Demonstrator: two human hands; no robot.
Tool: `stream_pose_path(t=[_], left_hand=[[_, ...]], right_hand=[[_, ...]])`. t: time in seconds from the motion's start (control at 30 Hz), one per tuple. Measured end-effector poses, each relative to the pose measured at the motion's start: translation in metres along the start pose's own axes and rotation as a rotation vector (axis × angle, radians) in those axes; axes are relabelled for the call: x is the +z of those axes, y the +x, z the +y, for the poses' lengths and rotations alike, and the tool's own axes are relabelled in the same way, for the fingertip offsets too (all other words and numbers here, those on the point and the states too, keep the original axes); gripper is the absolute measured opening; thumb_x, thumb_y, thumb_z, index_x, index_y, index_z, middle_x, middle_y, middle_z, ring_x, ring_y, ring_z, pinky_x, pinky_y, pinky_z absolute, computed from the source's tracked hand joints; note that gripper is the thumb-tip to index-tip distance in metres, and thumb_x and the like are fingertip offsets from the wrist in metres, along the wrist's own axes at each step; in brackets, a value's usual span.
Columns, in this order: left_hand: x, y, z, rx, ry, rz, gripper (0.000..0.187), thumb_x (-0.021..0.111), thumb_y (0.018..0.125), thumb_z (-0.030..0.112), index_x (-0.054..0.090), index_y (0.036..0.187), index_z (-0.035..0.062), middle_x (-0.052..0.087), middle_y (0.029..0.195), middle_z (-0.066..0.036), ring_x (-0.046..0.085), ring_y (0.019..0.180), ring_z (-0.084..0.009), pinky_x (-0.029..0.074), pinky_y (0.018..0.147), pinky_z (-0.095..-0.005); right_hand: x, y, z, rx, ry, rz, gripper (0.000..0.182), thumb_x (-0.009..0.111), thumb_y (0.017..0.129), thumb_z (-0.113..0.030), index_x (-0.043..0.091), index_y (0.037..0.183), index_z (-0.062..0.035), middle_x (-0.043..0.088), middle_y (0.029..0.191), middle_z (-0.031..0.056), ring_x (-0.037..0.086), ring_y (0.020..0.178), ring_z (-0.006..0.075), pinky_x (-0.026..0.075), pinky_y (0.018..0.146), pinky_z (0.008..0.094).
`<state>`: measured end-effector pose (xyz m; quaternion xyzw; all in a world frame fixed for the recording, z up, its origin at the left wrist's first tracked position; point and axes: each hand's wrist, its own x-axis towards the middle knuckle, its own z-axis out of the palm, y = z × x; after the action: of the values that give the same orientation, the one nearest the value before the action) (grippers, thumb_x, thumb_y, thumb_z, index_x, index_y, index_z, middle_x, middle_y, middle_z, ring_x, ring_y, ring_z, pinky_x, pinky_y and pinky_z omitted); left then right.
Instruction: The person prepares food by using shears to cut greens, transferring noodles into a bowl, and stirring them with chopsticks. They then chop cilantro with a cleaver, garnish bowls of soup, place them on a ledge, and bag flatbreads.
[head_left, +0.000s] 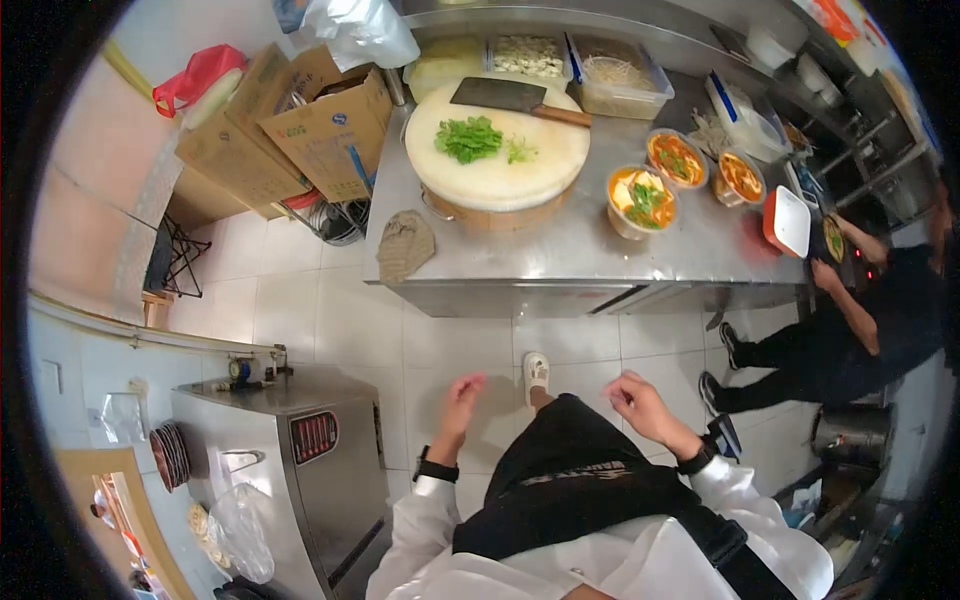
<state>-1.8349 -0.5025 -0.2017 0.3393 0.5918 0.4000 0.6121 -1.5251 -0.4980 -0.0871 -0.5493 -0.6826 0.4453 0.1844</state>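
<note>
I see both hands empty, mid-air over the tiled floor, well short of the steel counter (560,255). L hand (462,398) is loosely open, fingers relaxed, nothing in it; R hand (640,402) is half-curled but grasps nothing, as far as I can tell. They hang at waist level, which I'd read as walking posture w/ one shoe forward.

Nearest work things sit on the counter ahead: round cutting board (497,150) w/ chopped greens (470,138) piled centre-left, cleaver (510,96) laid flat along the far rim, blade kept clear of the greens. Three filled soup bowls (642,198) cluster to the right of the board, near a co-worker's hand (826,272) at the counter's end, probably handy for pickup. A folded cloth (405,245) hangs at the near-left corner.
</note>
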Motion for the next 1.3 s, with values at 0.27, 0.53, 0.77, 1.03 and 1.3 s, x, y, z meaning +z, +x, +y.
stream_pose_path(t=[0.27, 0.53, 0.77, 1.03, 1.3], left_hand=[[-0.036, 0.128, 0.109, 0.107, 0.235, 0.12, 0.023, 0.052, 0.083, 0.011, 0.057, 0.105, 0.0054, 0.056, 0.094, -0.001, 0.048, 0.088, -0.0097, 0.037, 0.08, -0.0238], [-0.104, 0.278, 0.099, 0.492, 0.602, 0.008, 0.03, 0.061, 0.069, 0.006, 0.057, 0.098, 0.0045, 0.054, 0.097, -0.011, 0.051, 0.093, -0.0256, 0.041, 0.082, -0.0321], [-0.067, 0.289, 0.258, 0.553, 0.669, -0.002, 0.019, 0.06, 0.07, 0.003, 0.056, 0.088, 0.0047, 0.053, 0.097, -0.011, 0.05, 0.096, -0.0274, 0.04, 0.081, -0.0359], [0.025, 0.357, 0.327, 1.089, 0.841, -0.558, 0.02, 0.065, 0.064, 0.004, 0.049, 0.076, 0.0056, 0.048, 0.095, -0.007, 0.046, 0.098, -0.0269, 0.037, 0.087, -0.0377], [0.022, 0.376, 0.293, 0.825, 0.837, -0.461, 0.025, 0.066, 0.063, 0.005, 0.047, 0.079, 0.0051, 0.047, 0.092, -0.009, 0.046, 0.093, -0.0289, 0.04, 0.08, -0.037]], right_hand=[[-0.064, 0.225, -0.05, -0.395, 0.067, 0.295, 0.018, 0.053, 0.071, 0.005, 0.053, 0.088, -0.0016, 0.049, 0.084, 0.0113, 0.05, 0.079, 0.0264, 0.041, 0.07, 0.0315], [-0.127, 0.402, -0.052, -0.391, -0.354, 0.678, 0.036, 0.054, 0.065, 0.004, 0.052, 0.1, -0.0051, 0.049, 0.105, 0.0147, 0.045, 0.098, 0.034, 0.038, 0.086, 0.0378], [-0.133, 0.451, -0.019, -0.071, -0.56, 0.584, 0.039, 0.057, 0.064, 0.002, 0.052, 0.102, -0.0057, 0.051, 0.103, 0.0145, 0.048, 0.095, 0.0339, 0.039, 0.083, 0.0401], [-0.145, 0.478, -0.027, -0.11, -0.869, 0.426, 0.036, 0.057, 0.068, -0.011, 0.044, 0.1, -0.0054, 0.055, 0.089, 0.0141, 0.053, 0.087, 0.0323, 0.043, 0.073, 0.0417], [-0.15, 0.423, -0.075, 0.141, -0.543, 0.273, 0.04, 0.059, 0.071, -0.019, 0.04, 0.104, -0.0067, 0.058, 0.072, 0.0167, 0.058, 0.067, 0.033, 0.044, 0.059, 0.0407]])
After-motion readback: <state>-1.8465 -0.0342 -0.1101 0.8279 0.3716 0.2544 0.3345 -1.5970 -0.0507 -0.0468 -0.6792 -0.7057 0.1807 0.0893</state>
